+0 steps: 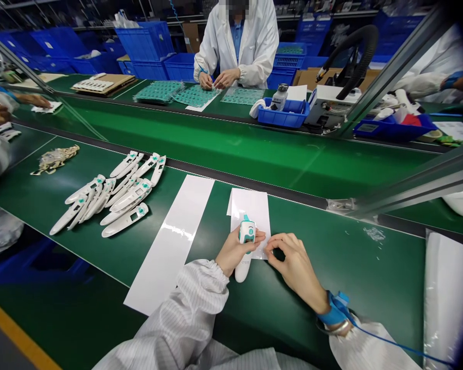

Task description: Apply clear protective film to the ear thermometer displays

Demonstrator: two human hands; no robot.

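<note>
A white and teal handheld thermometer (247, 232) lies in my left hand (231, 251), fingers behind it and thumb across its front. Its teal tip points away from me and its white handle hangs below the hand. Just to the right, my right hand (293, 259) pinches thumb and forefinger together; whatever they hold, if anything, is too small to make out. Beneath and behind the thermometer are white sheets (256, 203) with a glossy surface, close to the right fingertips. A blue wrist strap (336, 307) with a cord circles my right wrist.
Several white thermometer shells (125, 198) lie at the left, beside a long white strip (177, 226). A pile of small parts (56, 158) is farther left. Film scraps (374, 234) and a plastic-covered stack (451, 293) are at right. A co-worker (237, 46) works across the green conveyor (216, 141).
</note>
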